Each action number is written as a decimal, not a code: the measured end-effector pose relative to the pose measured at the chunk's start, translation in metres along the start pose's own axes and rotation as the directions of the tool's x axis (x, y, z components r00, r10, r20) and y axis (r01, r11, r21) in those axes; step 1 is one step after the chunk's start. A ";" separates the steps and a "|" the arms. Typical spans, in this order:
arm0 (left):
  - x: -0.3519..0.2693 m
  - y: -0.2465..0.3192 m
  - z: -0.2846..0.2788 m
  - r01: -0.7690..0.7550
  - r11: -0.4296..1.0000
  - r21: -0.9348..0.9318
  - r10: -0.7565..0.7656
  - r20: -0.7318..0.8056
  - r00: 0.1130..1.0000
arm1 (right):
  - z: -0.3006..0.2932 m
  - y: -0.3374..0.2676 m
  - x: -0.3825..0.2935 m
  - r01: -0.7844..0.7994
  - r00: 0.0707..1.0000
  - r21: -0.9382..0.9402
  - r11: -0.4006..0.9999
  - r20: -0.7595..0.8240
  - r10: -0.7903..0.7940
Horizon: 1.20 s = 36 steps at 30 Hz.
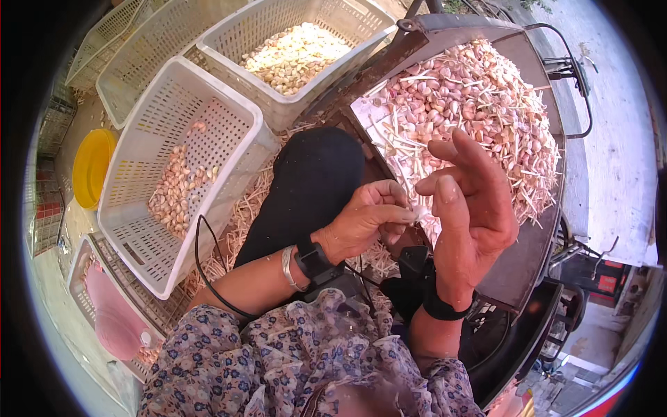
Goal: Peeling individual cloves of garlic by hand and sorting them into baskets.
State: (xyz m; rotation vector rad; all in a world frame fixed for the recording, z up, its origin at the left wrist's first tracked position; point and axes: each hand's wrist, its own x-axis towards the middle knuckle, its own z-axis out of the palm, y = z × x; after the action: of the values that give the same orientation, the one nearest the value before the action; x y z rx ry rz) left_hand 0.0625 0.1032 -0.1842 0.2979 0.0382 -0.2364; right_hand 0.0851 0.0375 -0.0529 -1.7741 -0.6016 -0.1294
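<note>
Pinched between the thumb and fingers of my left hand (372, 213) is a small pale garlic clove (421, 211). My right hand (471, 203) is raised just beside it, fingers apart, with nothing seen in its grasp. Both are over the near edge of a metal cart tray (510, 279). A large heap of pinkish unpeeled garlic cloves (469, 99), mixed with dry stalk pieces, lies in that tray beyond my right hand. To the left of my knee, a white plastic crate (177, 112) holds a small pile of garlic cloves (174, 193).
Another white crate (229, 47) contains pale cloves (297, 57). More crates stand at the upper left, near a yellow plastic tub (93, 169). A pink cap (112, 313) rests on a crate at lower left. Stalk scraps (247, 208) litter the ground. A black cable (200, 255) loops by my left arm.
</note>
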 end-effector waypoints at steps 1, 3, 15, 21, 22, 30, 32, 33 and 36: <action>-0.001 0.004 0.002 0.001 0.999 -0.034 -0.001 0.009 1.000 | -0.029 0.011 -0.004 -0.080 0.997 -0.160 0.984 -0.027 0.077; -0.003 0.006 0.009 0.055 0.995 -0.078 -0.049 0.076 0.996 | -0.066 0.034 -0.024 -0.232 0.970 -0.177 0.957 0.030 0.241; -0.024 -0.029 0.091 -0.068 0.792 0.607 -0.094 0.231 0.968 | -0.107 0.018 -0.109 0.043 0.953 0.217 0.975 -0.301 0.025; -0.052 -0.044 0.185 -0.671 0.606 0.426 -0.039 0.859 0.510 | -0.134 -0.076 -0.156 0.529 0.781 -0.008 0.848 -0.386 -0.491; -0.058 -0.061 0.196 -0.760 0.603 0.243 0.166 0.894 0.417 | -0.131 -0.086 -0.158 0.547 0.729 -0.033 0.836 -0.472 -0.496; -0.086 -0.102 0.234 -0.669 0.743 0.016 0.461 0.713 0.529 | -0.140 -0.090 -0.167 0.627 0.778 0.454 0.633 -0.399 -0.485; -0.080 -0.099 0.234 -0.681 0.728 -0.076 0.513 0.719 0.469 | -0.146 -0.089 -0.168 0.500 0.866 0.585 0.639 -0.311 -0.392; -0.079 -0.095 0.234 -0.667 0.745 0.035 0.457 0.701 0.548 | -0.148 -0.085 -0.167 0.429 0.902 0.643 0.634 -0.264 -0.342; -0.061 -0.082 0.217 -0.620 0.784 0.009 0.373 0.792 0.483 | -0.156 -0.054 -0.150 0.550 0.788 0.373 0.747 -0.527 -0.318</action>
State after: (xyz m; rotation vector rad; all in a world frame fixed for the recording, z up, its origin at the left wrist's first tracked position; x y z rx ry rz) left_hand -0.0157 -0.0233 0.0040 0.4806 -0.9531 0.2595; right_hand -0.0347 -0.1475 -0.0182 -0.9996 -0.6508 -0.6304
